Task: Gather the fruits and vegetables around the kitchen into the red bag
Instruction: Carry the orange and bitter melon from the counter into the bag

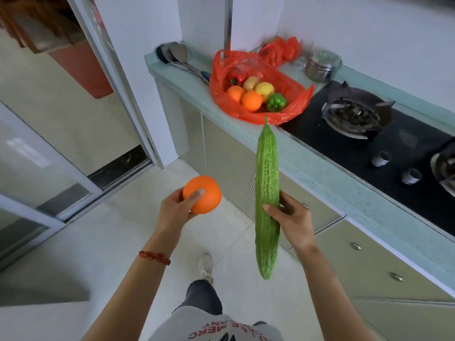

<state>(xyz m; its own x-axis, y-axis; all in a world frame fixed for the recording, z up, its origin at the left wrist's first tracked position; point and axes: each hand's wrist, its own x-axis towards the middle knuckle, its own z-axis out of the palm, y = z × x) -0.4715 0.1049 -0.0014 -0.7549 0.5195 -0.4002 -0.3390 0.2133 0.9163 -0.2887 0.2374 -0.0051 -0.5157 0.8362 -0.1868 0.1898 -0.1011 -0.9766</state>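
Observation:
My left hand [176, 212] grips an orange [205, 194] at chest height over the floor. In my right hand [294, 221] a long green bitter gourd [267, 190] is held upright, its tip pointing toward the counter. The red bag [293, 88] lies spread wide on the pale green counter [320, 178] ahead. Inside it are two oranges [251, 100], a yellow fruit [264, 89], a green pepper [276, 102], a red pepper [237, 78] and a brownish fruit. Both hands are short of the bag, below and in front of it.
A black gas hob [369, 134] with a burner sits right of the bag. A steel pot [322, 66] and a second red bag [280, 51] stand behind. Ladles [177, 57] lie at the counter's left end. A sliding glass door frame [118, 77] stands to the left.

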